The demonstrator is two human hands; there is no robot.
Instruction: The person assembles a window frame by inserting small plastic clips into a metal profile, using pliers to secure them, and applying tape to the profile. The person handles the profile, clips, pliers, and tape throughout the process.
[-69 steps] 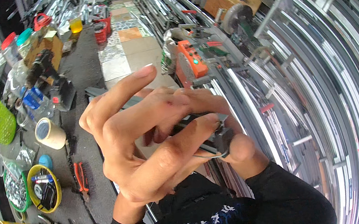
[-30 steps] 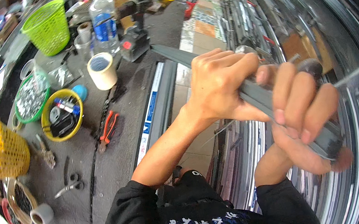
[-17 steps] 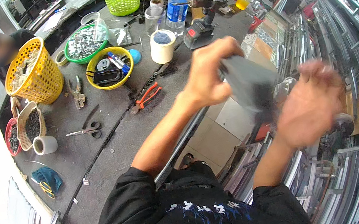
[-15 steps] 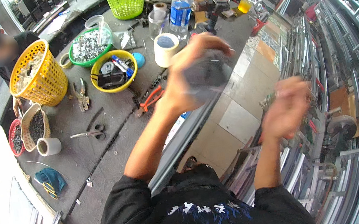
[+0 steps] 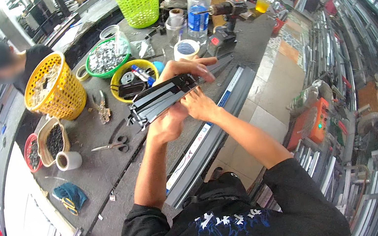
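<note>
My left hand (image 5: 173,122) is closed round a bundle of short dark grey metal profile pieces (image 5: 159,102), tilted above the bench, with its slotted ends facing left. Some of its fingers curl over the far side of the bundle. Bent and pressed together, the fingers of my right hand (image 5: 201,105) meet the bundle's right end; their tips are partly hidden there. Just beyond the hands are a yellow bowl (image 5: 115,88) with markers and a black item, a roll of tape (image 5: 186,48) and a cordless drill (image 5: 225,23).
Scissors (image 5: 116,144), pliers (image 5: 102,107), a yellow basket (image 5: 61,97) and a green bowl (image 5: 95,74) of small metal parts lie to the left. Long profiles (image 5: 195,154) run along the bench's near edge. Another person (image 5: 15,64) is at the far left. Metal stock fills the right side.
My right hand has come in from the right, where it was apart and blurred, to the bundle. My left hand has lowered and turned the bundle leftward. The view has shifted slightly.
</note>
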